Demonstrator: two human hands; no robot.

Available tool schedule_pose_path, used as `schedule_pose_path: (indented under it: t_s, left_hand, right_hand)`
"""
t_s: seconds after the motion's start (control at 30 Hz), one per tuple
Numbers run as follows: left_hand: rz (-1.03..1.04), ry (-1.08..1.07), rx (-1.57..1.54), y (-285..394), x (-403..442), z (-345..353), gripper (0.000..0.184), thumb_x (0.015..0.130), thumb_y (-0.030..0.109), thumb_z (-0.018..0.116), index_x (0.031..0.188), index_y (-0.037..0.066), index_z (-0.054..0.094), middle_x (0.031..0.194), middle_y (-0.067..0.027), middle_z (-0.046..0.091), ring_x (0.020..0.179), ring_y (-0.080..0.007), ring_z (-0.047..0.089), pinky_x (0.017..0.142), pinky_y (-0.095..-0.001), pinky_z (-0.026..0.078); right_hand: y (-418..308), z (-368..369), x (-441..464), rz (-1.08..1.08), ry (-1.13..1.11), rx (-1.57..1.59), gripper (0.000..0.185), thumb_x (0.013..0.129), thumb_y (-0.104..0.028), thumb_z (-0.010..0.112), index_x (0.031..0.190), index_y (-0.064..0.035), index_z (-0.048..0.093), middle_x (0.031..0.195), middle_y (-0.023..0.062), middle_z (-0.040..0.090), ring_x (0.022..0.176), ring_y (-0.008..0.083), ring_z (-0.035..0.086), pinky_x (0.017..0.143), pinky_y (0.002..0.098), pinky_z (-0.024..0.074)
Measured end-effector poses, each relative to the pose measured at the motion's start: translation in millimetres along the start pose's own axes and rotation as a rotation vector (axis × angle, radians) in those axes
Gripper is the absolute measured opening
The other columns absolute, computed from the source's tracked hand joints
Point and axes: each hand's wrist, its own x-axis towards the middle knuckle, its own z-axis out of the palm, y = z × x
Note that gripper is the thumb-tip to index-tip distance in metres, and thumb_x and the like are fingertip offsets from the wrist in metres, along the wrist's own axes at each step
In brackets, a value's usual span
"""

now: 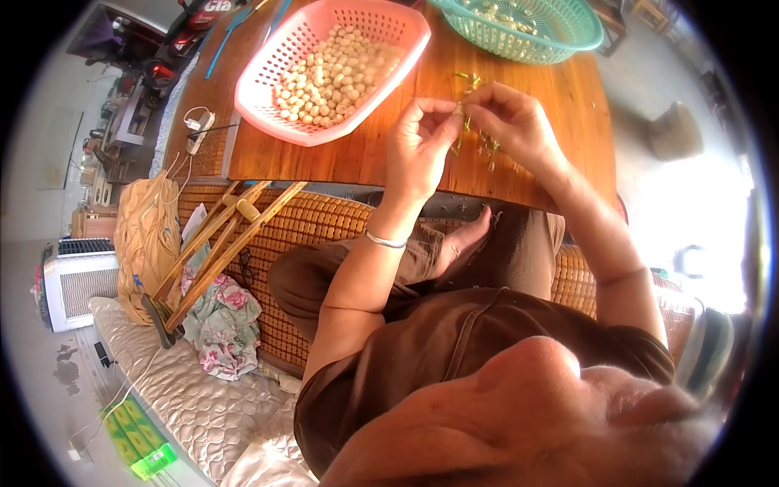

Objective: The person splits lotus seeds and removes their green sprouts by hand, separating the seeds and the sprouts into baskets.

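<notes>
My left hand [419, 150] and my right hand [517, 126] meet over the wooden table [568, 122], fingertips pinched together. Whatever small pale thing is between them is too tiny to make out. Under and around the fingers lie thin green and yellowish scraps [490, 151]. Left of my hands stands a pink perforated basket [341, 135], partly filled with round cream-coloured, seed-like pieces [329, 77]. A green plastic basket [523, 50] at the far edge holds small pale pieces [503, 15].
Wooden crutches [235, 235] lean against the table at left. Beyond the pink basket lies a blue fly swatter [225, 45]. A power strip [197, 134] with cables rests at the table's left. Floral cloth [223, 325] lies on the seat, and a round stool [675, 132] stands at right.
</notes>
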Motion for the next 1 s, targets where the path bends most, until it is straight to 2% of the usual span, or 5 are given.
schedule_pose_path:
  t_s: [0.17, 0.63, 0.73, 0.8, 1.0]
  left_hand:
    - [0.002, -0.004, 0.028, 0.1, 0.1, -0.8, 0.009, 0.092, 0.004, 0.068, 0.1, 0.002, 0.063, 0.084, -0.0005, 0.065, 0.075, -0.0045, 0.057, 0.065, -0.0184, 0.046]
    - [-0.055, -0.033, -0.063, 2.1, 0.8, -0.2, 0.01, 0.092, 0.004, 0.067, 0.1, 0.001, 0.063, 0.09, -0.0055, 0.069, 0.081, -0.0095, 0.064, 0.075, -0.0224, 0.052]
    - [-0.053, -0.028, -0.056, 2.2, 0.6, -1.4, 0.01, 0.092, 0.004, 0.068, 0.1, 0.001, 0.063, 0.09, -0.0054, 0.069, 0.081, -0.0093, 0.063, 0.074, -0.0217, 0.052]
    - [-0.049, -0.023, -0.055, 3.4, -0.1, -0.6, 0.01, 0.092, 0.004, 0.068, 0.1, 0.001, 0.063, 0.089, -0.0049, 0.068, 0.081, -0.009, 0.063, 0.073, -0.0214, 0.051]
    - [-0.049, -0.033, -0.015, 0.6, 0.2, -3.6, 0.011, 0.092, 0.005, 0.069, 0.101, 0.002, 0.063, 0.087, -0.0024, 0.067, 0.08, -0.0076, 0.061, 0.072, -0.021, 0.051]
  right_hand:
    - [-0.8, -1.4, -0.1, 0.017, -0.013, -0.002, 0.013, 0.094, -0.012, 0.066, 0.098, 0.0001, 0.067, 0.081, -0.0007, 0.067, 0.076, 0.0034, 0.061, 0.069, 0.0207, 0.0512]
    - [2.7, -1.1, -1.1, 0.014, -0.004, -0.011, 0.012, 0.093, -0.01, 0.066, 0.097, 0.0011, 0.066, 0.08, -0.0006, 0.067, 0.074, 0.0037, 0.061, 0.066, 0.0214, 0.0516]
    - [0.6, -0.6, -1.7, -0.031, 0.017, -0.033, 0.012, 0.092, -0.01, 0.067, 0.096, 0.0012, 0.066, 0.081, 0.0022, 0.069, 0.074, 0.0061, 0.065, 0.067, 0.0233, 0.0533]
    - [-3.2, -1.5, -2.0, -0.056, 0.022, -0.161, 0.012, 0.09, -0.009, 0.068, 0.097, 0.0007, 0.067, 0.082, 0.0051, 0.071, 0.075, 0.0091, 0.068, 0.068, 0.0251, 0.0545]
    - [4.4, 0.8, -1.2, -0.186, 0.069, -0.227, 0.011, 0.088, -0.009, 0.069, 0.093, 0.0003, 0.066, 0.078, 0.006, 0.069, 0.071, 0.011, 0.067, 0.065, 0.0261, 0.0536]
